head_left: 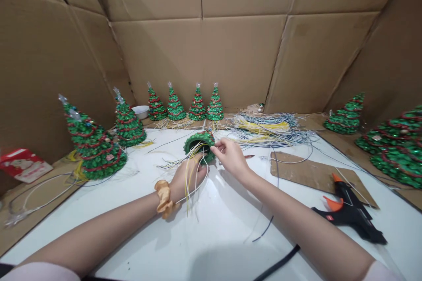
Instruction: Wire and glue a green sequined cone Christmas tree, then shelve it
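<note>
A small green Christmas tree ornament (199, 141) lies tipped over, its open base facing me, with yellow and white wires (193, 174) trailing out of it. My left hand (188, 180) is wrapped round the tree from below, a gold scrunchie (164, 198) on the wrist. My right hand (231, 156) is closed in a pinch at the rim of the tree's base, gripping wires there. Both hands rest over the white table (211, 228).
Finished trees stand at the back (197, 104), left (94, 145) and right (395, 145). A bundle of blue, white and yellow wires (270, 128) lies behind. A black and orange glue gun (351, 210) rests on a cardboard sheet (310, 173). Cardboard walls enclose the table. A red box (23, 164) sits left.
</note>
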The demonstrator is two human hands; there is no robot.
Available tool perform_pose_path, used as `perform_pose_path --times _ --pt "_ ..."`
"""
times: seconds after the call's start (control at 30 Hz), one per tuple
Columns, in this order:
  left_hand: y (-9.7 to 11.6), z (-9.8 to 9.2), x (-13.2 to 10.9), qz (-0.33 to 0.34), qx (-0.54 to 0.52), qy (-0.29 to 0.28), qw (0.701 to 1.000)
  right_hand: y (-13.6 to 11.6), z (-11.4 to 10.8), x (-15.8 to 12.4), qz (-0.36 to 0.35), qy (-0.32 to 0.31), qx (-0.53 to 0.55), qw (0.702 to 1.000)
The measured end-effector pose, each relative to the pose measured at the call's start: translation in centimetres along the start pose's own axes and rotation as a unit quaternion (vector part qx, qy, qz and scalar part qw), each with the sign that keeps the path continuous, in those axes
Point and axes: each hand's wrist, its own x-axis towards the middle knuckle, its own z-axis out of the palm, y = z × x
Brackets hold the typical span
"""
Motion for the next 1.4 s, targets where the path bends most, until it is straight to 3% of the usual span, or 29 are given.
perform_pose_path --times 0.17,0.57,0.93,1.23,1.4 --pt "0.3 0.0 0.5 -0.026 -0.01 0.033 0.999 -0.2 0.1 -0.1 -0.023 -0.013 0.023 0.999" --pt "-1.0 0.8 0.7 -0.068 -0.085 0.072 0.991 0.7 0.9 -0.2 0.029 -0.058 0.024 0.998" --pt "0.5 -0.5 0.2 -0.083 -0.158 0.087 0.98 0.6 1.7 -1.0 0.031 -0.099 0.045 0.994" --pt "-0.6 -0.3 0.6 -0.102 -0.247 0.064 0.961 0.4 1.8 -1.4 0.03 -0.114 0.051 0.992" --pt "-0.3 -0.6 0.4 -0.102 -0.236 0.079 0.963 0.4 1.8 -1.4 0.038 -0.11 0.063 0.991"
